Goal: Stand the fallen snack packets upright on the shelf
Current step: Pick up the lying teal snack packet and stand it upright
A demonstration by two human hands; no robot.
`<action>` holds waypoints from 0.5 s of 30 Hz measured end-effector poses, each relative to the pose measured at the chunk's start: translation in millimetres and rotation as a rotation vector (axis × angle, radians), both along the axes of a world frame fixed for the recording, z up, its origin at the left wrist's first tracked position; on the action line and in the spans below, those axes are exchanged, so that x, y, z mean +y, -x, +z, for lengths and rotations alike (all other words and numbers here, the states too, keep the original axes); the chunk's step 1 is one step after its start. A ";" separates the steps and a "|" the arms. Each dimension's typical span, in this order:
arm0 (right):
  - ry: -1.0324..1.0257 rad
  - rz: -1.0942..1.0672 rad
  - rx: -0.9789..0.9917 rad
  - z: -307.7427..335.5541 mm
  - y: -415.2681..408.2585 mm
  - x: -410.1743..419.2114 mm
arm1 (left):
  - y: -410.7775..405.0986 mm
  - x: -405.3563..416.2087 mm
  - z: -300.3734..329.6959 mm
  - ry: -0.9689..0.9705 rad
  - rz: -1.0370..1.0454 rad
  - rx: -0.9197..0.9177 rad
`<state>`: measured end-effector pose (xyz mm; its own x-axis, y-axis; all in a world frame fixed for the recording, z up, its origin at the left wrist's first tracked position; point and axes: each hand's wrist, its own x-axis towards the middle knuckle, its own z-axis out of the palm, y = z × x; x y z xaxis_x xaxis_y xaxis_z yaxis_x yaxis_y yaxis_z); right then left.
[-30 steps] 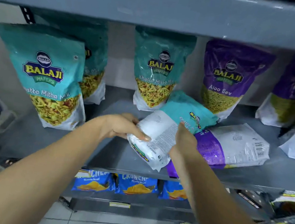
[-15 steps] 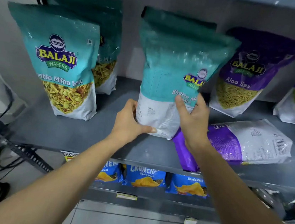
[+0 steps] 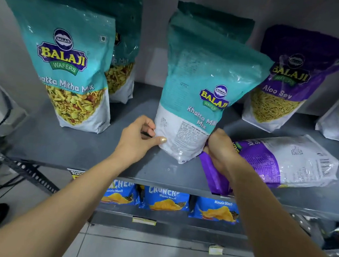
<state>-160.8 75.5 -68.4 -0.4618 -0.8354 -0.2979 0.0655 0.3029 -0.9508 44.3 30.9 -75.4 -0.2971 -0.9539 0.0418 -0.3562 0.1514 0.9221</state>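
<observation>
Both hands grip the base of an upright teal packet [image 3: 191, 101]: left hand [image 3: 139, 139], right hand [image 3: 219, 147]; a purple packet [image 3: 284, 161] lies flat just right on the grey shelf [image 3: 72, 146].

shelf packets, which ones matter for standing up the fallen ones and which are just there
Job: teal packet held at its base by left hand and right hand; fallen purple packet; shelf.
Just there: upright teal packet; upright purple packet; blue chip packets.
</observation>
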 end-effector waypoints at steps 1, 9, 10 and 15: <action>0.009 0.040 0.019 0.6 -2.4 0.3 | 0.0 1.8 0.5 0.012 0.008 0.019; 0.024 0.260 0.172 0.2 4.6 11.1 | -4.7 19.3 4.5 -0.183 -0.315 0.235; 0.065 0.265 0.182 1.9 7.1 9.4 | -4.0 18.3 3.6 -0.170 -0.335 0.198; 0.133 0.418 0.131 12.0 14.9 2.7 | 8.6 14.4 3.0 -0.041 -0.209 0.018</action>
